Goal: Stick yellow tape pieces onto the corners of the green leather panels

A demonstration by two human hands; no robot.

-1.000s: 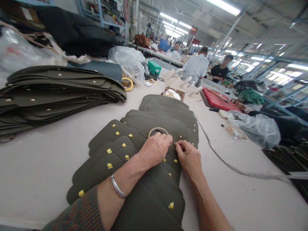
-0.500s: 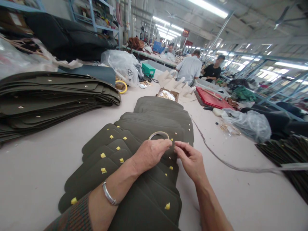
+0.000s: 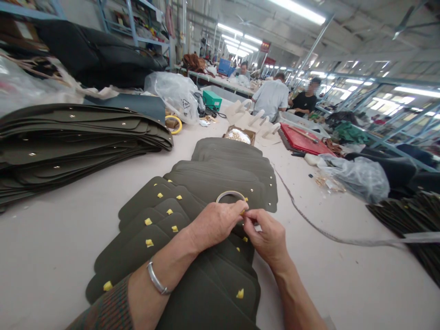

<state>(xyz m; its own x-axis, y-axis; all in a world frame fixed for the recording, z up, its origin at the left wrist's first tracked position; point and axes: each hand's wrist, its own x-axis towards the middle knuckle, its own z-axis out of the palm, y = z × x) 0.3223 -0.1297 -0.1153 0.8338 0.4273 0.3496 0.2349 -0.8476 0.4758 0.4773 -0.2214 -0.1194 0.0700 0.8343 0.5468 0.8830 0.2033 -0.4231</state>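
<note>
Dark olive leather panels (image 3: pixel 192 275) lie fanned out in an overlapping row before me, each dotted with small yellow tape tabs (image 3: pixel 148 242). My left hand (image 3: pixel 215 223) rests curled on the panels and holds a roll of tape (image 3: pixel 231 195) by its near edge. My right hand (image 3: pixel 267 235) meets it in a pinch, its fingertips closed on a small yellow piece of tape between the two hands. A silver bangle (image 3: pixel 155 280) sits on my left wrist.
A tall stack of the same panels (image 3: pixel 79 137) lies at the left. More panels (image 3: pixel 233 160) continue ahead toward a small box of brass hardware (image 3: pixel 238 135). A strap (image 3: pixel 319 231) trails across the table on the right, near plastic bags (image 3: pixel 357 179). Other people sit at a far bench.
My hands were slightly apart half a second ago; now the right fingertips have closed in against the left hand at the tape roll.
</note>
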